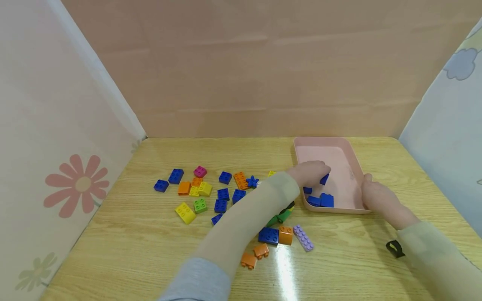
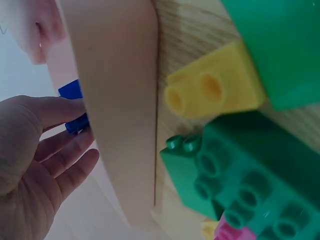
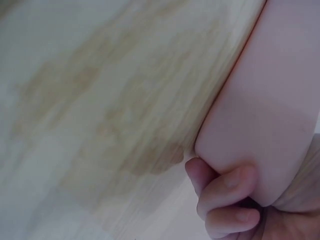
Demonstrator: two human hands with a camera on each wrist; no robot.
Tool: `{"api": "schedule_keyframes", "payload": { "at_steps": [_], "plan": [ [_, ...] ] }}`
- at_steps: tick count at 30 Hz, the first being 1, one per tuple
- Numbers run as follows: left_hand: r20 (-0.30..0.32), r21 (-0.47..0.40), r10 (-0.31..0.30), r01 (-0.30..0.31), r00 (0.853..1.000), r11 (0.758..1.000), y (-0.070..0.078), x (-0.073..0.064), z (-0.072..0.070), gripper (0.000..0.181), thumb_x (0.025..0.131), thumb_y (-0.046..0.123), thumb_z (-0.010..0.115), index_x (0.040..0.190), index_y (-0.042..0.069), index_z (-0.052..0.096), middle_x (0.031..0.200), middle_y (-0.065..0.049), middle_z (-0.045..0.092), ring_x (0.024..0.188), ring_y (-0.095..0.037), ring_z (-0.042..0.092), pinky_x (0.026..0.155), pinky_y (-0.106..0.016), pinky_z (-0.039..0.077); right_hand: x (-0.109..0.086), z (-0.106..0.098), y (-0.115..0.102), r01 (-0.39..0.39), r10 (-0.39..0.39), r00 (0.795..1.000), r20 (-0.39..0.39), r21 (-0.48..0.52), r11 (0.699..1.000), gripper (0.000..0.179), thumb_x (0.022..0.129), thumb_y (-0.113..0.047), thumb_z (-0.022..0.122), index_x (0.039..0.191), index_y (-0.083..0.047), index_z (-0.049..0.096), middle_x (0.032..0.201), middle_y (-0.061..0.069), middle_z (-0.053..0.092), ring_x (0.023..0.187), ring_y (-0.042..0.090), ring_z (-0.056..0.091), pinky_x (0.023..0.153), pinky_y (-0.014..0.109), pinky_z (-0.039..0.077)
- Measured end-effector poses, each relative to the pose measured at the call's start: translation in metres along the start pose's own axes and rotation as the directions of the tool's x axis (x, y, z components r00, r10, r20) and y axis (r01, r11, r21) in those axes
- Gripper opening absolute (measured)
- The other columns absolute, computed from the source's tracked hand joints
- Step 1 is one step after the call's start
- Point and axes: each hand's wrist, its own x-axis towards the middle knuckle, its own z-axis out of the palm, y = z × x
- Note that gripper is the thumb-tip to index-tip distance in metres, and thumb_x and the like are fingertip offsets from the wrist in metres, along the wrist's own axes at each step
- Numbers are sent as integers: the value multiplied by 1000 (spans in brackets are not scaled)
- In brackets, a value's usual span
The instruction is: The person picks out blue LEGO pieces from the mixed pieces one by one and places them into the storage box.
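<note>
My left hand (image 1: 310,172) reaches over the pink tray (image 1: 335,158) and pinches a blue toy brick (image 1: 324,179) between thumb and fingers. In the left wrist view this brick (image 2: 71,90) shows just beyond the tray's wall (image 2: 117,115). Several other blue bricks (image 1: 326,200) lie in the tray's near left corner. At the near right corner, my right hand (image 1: 385,203) grips the tray. The right wrist view shows curled fingers (image 3: 235,181) against the tray's outer wall (image 3: 260,115); the thumb is hidden there.
Loose bricks lie left of the tray, among them a yellow brick (image 1: 185,213), a light green brick (image 1: 200,205) and a purple brick (image 1: 303,238). Green bricks (image 2: 250,185) sit close by the tray's left wall. A black loop (image 1: 395,248) lies near the right forearm.
</note>
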Motion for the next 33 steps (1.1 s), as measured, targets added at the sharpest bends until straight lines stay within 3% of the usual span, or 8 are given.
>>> {"api": "schedule_keyframes", "payload": {
  "at_steps": [6,15,22,27,33],
  "plan": [
    [1,20,-4,4,1000,1000,2,1,7,23,99,21,58,122,20,56,108,7,57,94,-7,49,88,-16,40,0,0,-1,-11,11,1000,16,6,1000,44,79,14,45,111,28,18,52,9,42,44,20,40,42,31,34],
    [9,108,-7,6,1000,994,0,5,15,21,101,23,54,121,23,59,104,9,59,91,-7,49,86,-18,42,0,-2,-4,-14,14,999,32,3,1000,41,83,13,42,112,29,18,53,9,43,45,20,41,43,31,35],
    [-27,145,15,-11,1000,989,-5,3,14,29,101,25,54,130,26,56,121,11,59,105,-4,51,94,-20,40,0,-3,-3,-34,33,999,42,16,999,42,79,14,44,110,26,18,53,10,43,46,21,41,43,31,36],
    [-84,144,81,-68,993,987,-11,-16,5,40,100,29,55,140,24,51,133,9,55,118,-6,51,96,-21,41,1,-1,-1,-22,22,1000,21,3,1000,42,77,14,45,108,25,19,53,9,42,45,21,40,43,32,36],
    [-165,83,114,-102,980,991,-28,-61,-1,43,100,34,54,141,20,50,135,5,54,119,-9,51,96,-22,42,0,0,0,12,-13,1000,-5,-16,1000,44,79,14,45,111,29,19,51,8,41,43,19,39,40,29,34]
  ]
}}
